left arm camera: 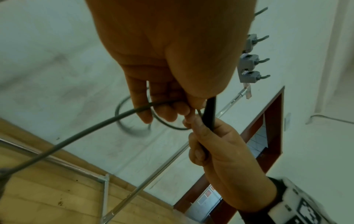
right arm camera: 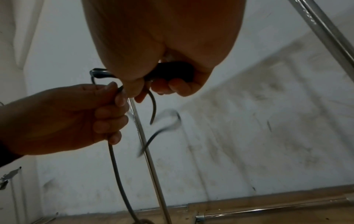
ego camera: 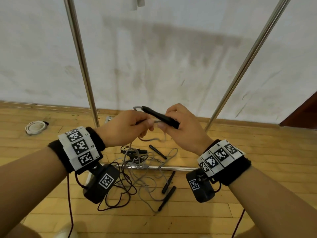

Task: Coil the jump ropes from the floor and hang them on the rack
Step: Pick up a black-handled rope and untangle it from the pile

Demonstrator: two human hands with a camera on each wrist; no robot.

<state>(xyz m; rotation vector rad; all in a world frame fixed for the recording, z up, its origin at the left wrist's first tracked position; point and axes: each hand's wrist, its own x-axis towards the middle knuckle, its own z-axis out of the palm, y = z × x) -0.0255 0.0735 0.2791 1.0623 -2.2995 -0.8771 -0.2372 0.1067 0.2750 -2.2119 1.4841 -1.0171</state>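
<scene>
My right hand [ego camera: 178,124] grips a black jump-rope handle [ego camera: 160,116] at chest height; the handle points up and left. Its grey cord [ego camera: 137,107] leaves the handle tip, bends back, and passes into my left hand [ego camera: 130,127], whose curled fingers pinch it. In the left wrist view the grey cord [left arm camera: 80,133] runs from the left hand's fingers [left arm camera: 168,110] down toward the floor. In the right wrist view the black handle [right arm camera: 172,69] sits in my right palm, with a cord loop [right arm camera: 172,119] blurred below. A tangle of grey and dark red ropes [ego camera: 140,170] lies on the wooden floor beneath.
Two slanted steel rack poles [ego camera: 80,62] [ego camera: 247,66] rise against the white wall, joined by a base bar [ego camera: 171,168] on the floor. Several loose black handles [ego camera: 167,194] lie by the tangle. A coiled white rope [ego camera: 35,127] sits at the far left. Grey hooks [left arm camera: 249,60] line the rack top.
</scene>
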